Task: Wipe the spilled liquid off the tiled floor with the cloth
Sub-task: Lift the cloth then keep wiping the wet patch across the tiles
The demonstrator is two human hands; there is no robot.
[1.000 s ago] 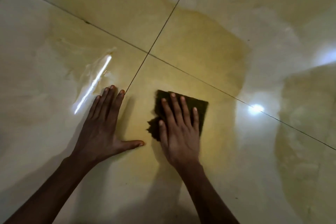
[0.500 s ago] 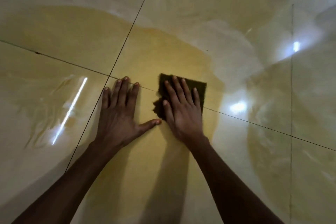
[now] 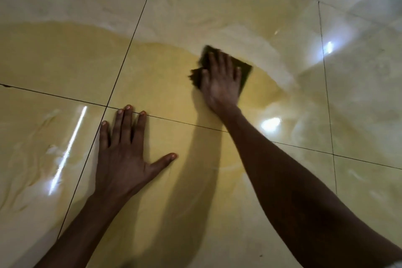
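While the left hand (image 3: 121, 159) stays flat and empty on the floor (image 3: 54, 54), the right hand (image 3: 220, 81) has pushed the cloth (image 3: 245, 72) outward, palm pressed on it, reaching the spill's (image 3: 165, 85) far edge.

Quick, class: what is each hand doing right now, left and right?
Left hand: open, flat on the tiled floor, holding nothing.
Right hand: open, fingers spread, pressing the dark cloth down on the spilled liquid.
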